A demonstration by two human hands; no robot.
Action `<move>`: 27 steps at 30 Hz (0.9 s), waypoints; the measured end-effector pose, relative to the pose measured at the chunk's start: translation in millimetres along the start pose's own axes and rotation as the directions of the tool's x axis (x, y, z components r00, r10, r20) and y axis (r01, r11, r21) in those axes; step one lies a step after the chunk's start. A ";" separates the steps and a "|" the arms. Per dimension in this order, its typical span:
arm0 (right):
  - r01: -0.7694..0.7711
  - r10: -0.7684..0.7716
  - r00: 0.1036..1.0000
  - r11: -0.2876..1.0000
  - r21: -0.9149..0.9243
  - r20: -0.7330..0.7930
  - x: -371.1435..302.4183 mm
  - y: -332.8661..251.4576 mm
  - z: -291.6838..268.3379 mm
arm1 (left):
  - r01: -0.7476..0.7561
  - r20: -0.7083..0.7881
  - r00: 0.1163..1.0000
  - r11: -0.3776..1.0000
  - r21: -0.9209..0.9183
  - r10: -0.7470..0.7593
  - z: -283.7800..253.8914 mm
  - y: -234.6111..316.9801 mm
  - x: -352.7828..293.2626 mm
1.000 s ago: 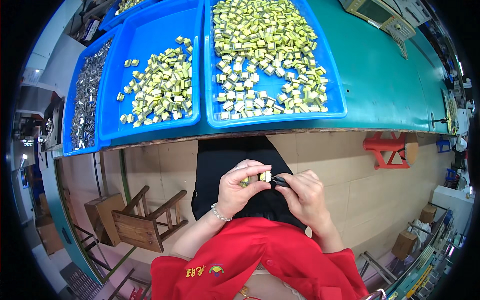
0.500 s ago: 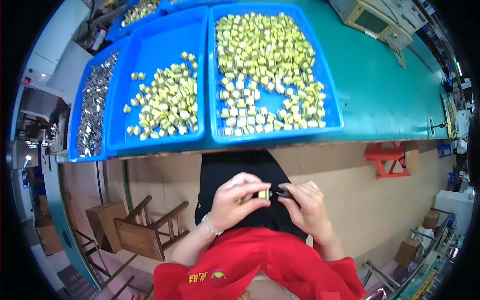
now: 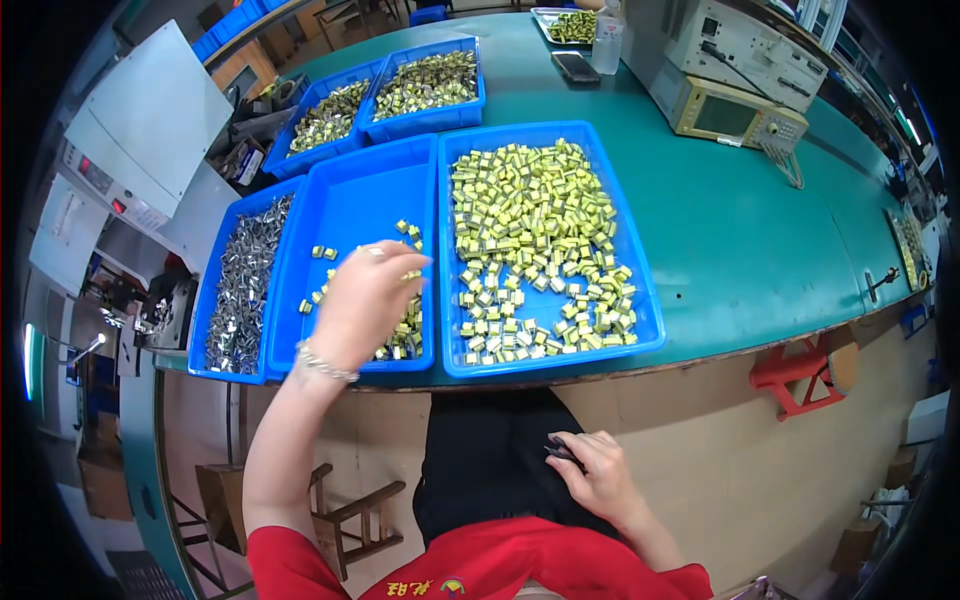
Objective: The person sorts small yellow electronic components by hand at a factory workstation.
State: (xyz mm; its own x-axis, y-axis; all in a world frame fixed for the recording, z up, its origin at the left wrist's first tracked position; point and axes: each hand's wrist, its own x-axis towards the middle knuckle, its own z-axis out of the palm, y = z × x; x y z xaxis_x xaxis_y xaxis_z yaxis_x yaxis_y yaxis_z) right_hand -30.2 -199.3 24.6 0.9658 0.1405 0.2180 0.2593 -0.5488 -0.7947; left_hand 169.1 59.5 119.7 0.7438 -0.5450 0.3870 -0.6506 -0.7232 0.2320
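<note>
Metal-parts tray [image 3: 225, 376]: blue, leftmost of the front row, its long axis running away from the person; filled with silvery pieces
Middle tray [image 3: 365, 190]: blue, just beside it; small yellow pieces [image 3: 408, 338] lie in its nearer part, turned various ways
Left hand [image 3: 362, 305]: over the middle tray, back upward, fingers bent close together and directed rightward; whether the fingertips pinch anything cannot be told
Right tray [image 3: 560, 359]: blue, holding many more yellow pieces, jumbled, with no common axis
Dark tool [image 3: 564, 452]: over the black trousers [image 3: 500, 450], near the bench edge; visible end points leftward, long axis running back into the grip, rear part hidden
Right hand [image 3: 602, 480]: curled, thumb and fingers closed about the dark tool
Instrument [image 3: 733, 113]: boxy, with a screen, on the green bench [image 3: 720, 230]
</note>
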 end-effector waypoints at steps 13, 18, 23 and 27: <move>-0.062 0.062 0.996 0.998 0.004 -0.059 -12.3 12.7 -7.7 | -0.059 0.504 0.861 0.970 0.236 -0.070 82.0 54.2 67.3; -0.077 0.077 0.994 0.997 0.011 -0.076 -14.5 10.2 -10.0 | 0.230 0.277 0.958 0.781 -0.580 -0.077 33.0 61.7 46.7; -0.088 0.095 0.992 0.993 0.073 -0.088 -12.6 11.6 -11.6 | 0.418 0.414 0.906 0.033 -0.908 -0.086 0.4 93.3 -26.1; -0.097 0.102 0.989 0.994 0.053 -0.111 -8.5 5.9 -5.4 | 0.432 0.516 0.843 -0.378 -0.819 -0.154 47.0 107.9 -94.3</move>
State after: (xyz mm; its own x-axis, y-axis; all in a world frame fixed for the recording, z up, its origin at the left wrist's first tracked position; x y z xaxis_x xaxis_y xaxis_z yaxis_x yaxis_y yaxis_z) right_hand -36.8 -208.2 21.1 0.9803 -0.0090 0.1974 0.1646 -0.5154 -0.8410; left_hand 36.0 12.9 66.3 0.8062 -0.5668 -0.1697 0.4417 0.3856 0.8101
